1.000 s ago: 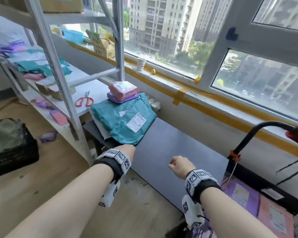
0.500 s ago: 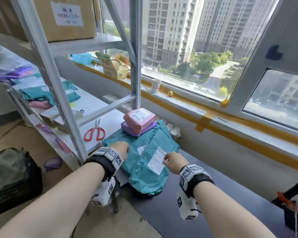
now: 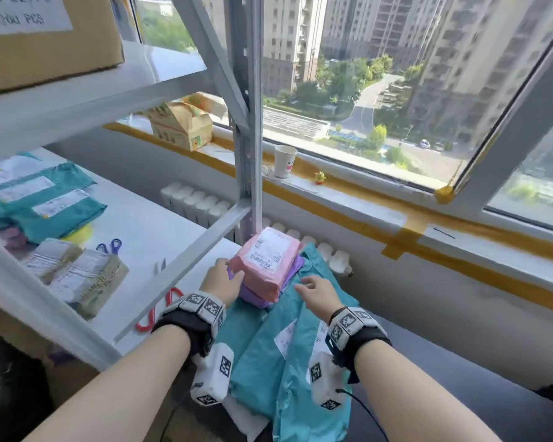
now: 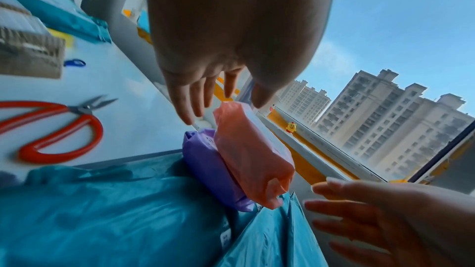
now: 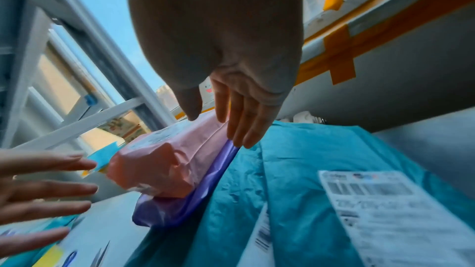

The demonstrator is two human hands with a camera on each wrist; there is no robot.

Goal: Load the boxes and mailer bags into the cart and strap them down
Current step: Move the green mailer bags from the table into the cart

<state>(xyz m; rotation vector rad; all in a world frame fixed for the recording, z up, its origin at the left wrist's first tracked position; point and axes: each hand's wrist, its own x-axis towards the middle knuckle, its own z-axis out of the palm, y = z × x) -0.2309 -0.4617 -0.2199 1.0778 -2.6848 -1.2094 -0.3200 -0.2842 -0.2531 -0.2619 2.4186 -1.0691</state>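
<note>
A pink mailer bag [image 3: 265, 260] lies on a purple mailer bag [image 3: 256, 296], and both rest on a pile of teal mailer bags [image 3: 284, 346]. My left hand [image 3: 227, 271] reaches along the left side of the small stack, fingers straight, thumb over the pink bag [image 4: 252, 153]. My right hand [image 3: 312, 287] comes in at the stack's right side. Its straight fingertips [image 5: 244, 141] sit at the seam between the purple bag [image 5: 180, 204] and the top teal bag [image 5: 295, 180]. Neither hand grips anything. The cart is out of view.
The teal pile lies on a dark table [image 3: 444, 378] beside a grey metal shelf rack [image 3: 248, 154]. Red scissors [image 3: 154, 314], wrapped parcels [image 3: 77, 275] and more teal mailers [image 3: 45, 202] sit on the white shelf. A paper cup [image 3: 284, 161] stands on the windowsill.
Both hands have moved forward from the near part of the teal pile to either side of the pink and purple stack. The view has closed in and the cart handle has left it.
</note>
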